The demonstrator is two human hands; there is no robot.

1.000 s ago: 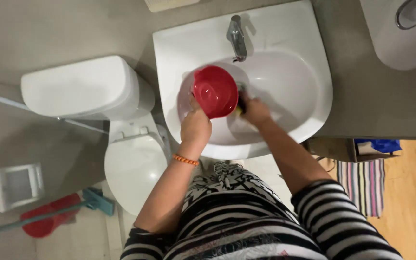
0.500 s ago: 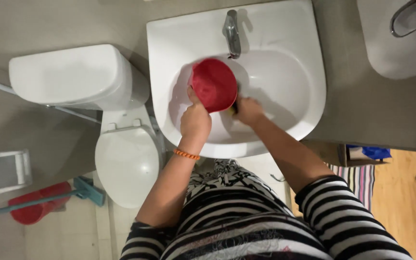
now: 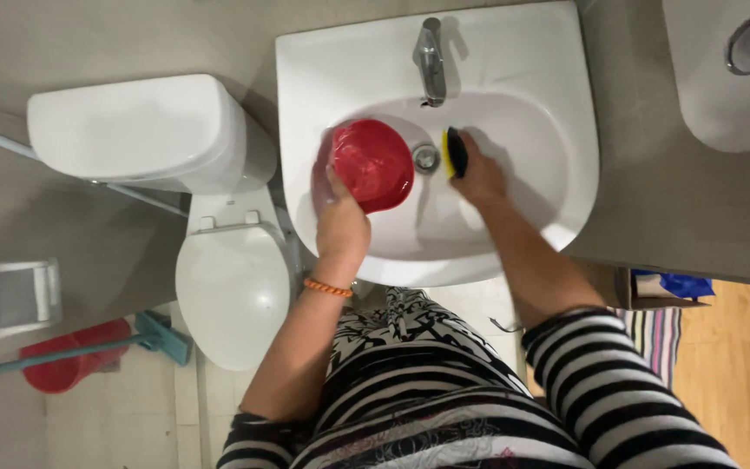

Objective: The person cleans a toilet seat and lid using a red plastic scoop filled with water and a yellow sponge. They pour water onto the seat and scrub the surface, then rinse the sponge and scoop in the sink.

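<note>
A white pedestal sink [image 3: 566,104] fills the middle of the room, with a toilet [image 3: 219,278] close on its left and a grey wall behind. In the basin the person's left hand [image 3: 340,227] clamps the near rim of a red plastic bowl [image 3: 373,163], tilted against the basin's left slope. The right hand [image 3: 477,178] is closed around a yellow-and-black sponge [image 3: 453,151], just beside the drain [image 3: 426,158] under the tap [image 3: 430,61]. A wet rim could, I think, slip from that thumb grip and clatter into the basin. The basin's right half lies open; the left wall crowds the bowl.
</note>
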